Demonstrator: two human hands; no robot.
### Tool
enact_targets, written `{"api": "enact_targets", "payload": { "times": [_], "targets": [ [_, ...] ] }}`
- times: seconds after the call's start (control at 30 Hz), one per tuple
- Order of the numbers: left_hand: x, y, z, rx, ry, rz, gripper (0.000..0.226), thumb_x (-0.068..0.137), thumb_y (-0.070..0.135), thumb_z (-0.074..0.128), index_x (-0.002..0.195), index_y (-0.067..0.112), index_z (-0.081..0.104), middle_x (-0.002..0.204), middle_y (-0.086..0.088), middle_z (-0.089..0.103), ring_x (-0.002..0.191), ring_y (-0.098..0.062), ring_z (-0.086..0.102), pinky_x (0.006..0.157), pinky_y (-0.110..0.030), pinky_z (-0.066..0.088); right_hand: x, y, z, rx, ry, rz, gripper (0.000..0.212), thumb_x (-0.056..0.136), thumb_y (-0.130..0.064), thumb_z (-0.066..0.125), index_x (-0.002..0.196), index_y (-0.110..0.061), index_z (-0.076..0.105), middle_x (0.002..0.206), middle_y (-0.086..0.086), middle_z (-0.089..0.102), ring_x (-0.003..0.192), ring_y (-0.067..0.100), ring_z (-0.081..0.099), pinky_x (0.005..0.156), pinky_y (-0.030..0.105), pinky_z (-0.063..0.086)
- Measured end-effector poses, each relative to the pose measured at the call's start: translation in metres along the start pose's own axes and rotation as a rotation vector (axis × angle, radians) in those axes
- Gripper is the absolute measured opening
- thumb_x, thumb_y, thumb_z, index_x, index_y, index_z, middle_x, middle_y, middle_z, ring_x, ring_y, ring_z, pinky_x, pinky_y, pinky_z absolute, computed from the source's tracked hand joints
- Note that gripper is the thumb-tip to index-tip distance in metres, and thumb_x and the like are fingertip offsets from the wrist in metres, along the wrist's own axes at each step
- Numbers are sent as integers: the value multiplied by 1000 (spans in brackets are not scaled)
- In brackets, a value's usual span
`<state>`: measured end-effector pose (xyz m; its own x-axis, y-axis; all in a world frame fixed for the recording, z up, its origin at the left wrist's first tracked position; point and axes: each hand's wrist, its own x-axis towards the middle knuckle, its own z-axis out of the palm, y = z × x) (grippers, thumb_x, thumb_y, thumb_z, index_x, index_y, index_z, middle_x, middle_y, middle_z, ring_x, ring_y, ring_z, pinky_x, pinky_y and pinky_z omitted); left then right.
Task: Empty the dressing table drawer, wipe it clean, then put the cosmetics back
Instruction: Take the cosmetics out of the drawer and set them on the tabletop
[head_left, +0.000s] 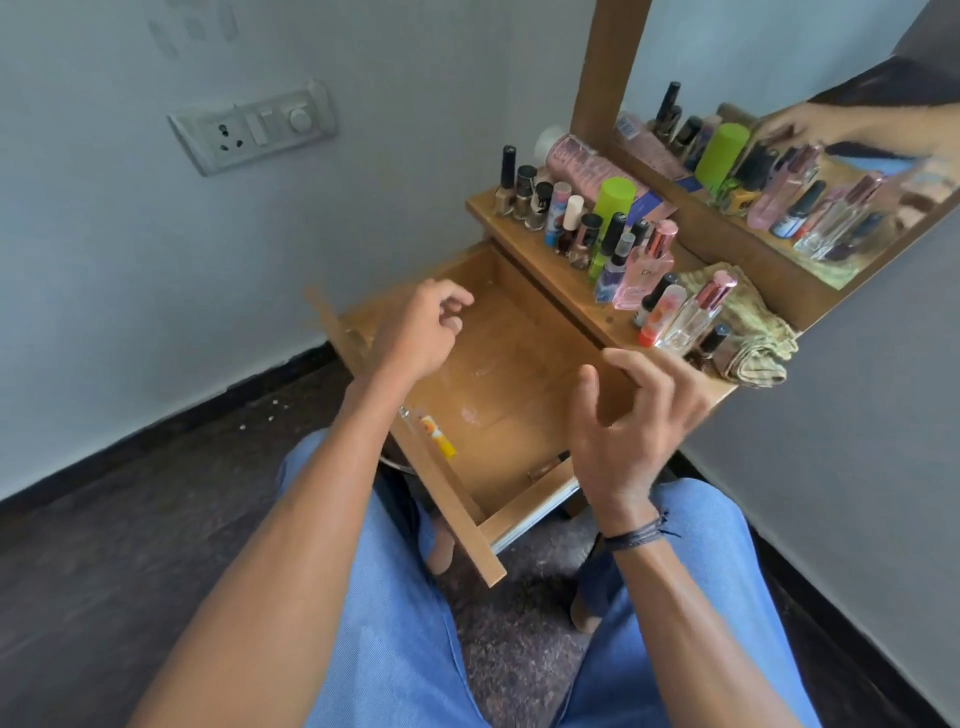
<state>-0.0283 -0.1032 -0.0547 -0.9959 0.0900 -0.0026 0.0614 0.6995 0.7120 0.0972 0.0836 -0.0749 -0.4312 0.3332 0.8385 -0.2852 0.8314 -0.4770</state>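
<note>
Drawer (498, 374) open, emptying judged nearly complete: yellow tube (439, 439) lies at its front left. Left hand (421, 332) and right hand (634, 426) hover above, loosely curled, holding nothing. Next: lift tube out, then fetch cloth (753, 332).

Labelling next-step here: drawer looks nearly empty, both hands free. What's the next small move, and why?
Probably the left hand reaches down for the yellow-tipped tube by the front wall of the drawer: it and a small brown item lie inside, so wiping with the cloth seems premature.
</note>
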Motion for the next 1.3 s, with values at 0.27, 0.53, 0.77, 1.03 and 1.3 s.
{"api": "enact_targets", "payload": {
  "times": [0.27, 0.53, 0.77, 1.03, 1.3],
  "targets": [
    [-35, -9, 7, 844, -469, -23, 25, 96, 19, 63, 119, 28, 69, 120, 2, 69, 107, -23, 63, 78, -38, 33, -19, -21, 14, -250, -1150, 0, 27, 93, -36, 68, 115, -21, 66, 111, -3, 62, 102, 22, 59, 89, 39, 49],
    [-37, 0, 15, 839, -601, -84, 11, 91, 26, 71, 101, 23, 75, 110, 1, 72, 102, -25, 65, 82, -38, 36, -5, -18, 15, -628, -1449, 34, 31, 94, -41, 58, 69, -22, 53, 85, -2, 67, 90, 23, 67, 78, 34, 40],
    [-36, -5, 19, 808, -734, -116, 56, 71, 68, 79, 97, 20, 71, 115, 2, 71, 107, -28, 61, 93, -42, 42, -2, -20, 20, -675, -1572, 78, 25, 91, -34, 54, 69, -24, 49, 97, -2, 64, 97, 21, 64, 86, 34, 42],
    [-44, 9, 20, 791, -820, -102, 65, 75, 59, 83, 107, 4, 68, 110, -15, 70, 105, -35, 68, 90, -45, 53, -2, -19, 19, -603, -1557, 101, 2, 90, -23, 55, 89, -23, 54, 105, 0, 57, 86, 21, 53, 80, 35, 36],
    [-45, 9, 25, 828, -823, -26, 14, 85, 13, 65, 80, 26, 63, 83, 5, 61, 70, -24, 56, 64, -32, 47, 2, -15, 7, -480, -1465, 81, 12, 88, -15, 60, 90, -19, 72, 86, -2, 69, 79, 20, 63, 73, 30, 41]
  ]
}}
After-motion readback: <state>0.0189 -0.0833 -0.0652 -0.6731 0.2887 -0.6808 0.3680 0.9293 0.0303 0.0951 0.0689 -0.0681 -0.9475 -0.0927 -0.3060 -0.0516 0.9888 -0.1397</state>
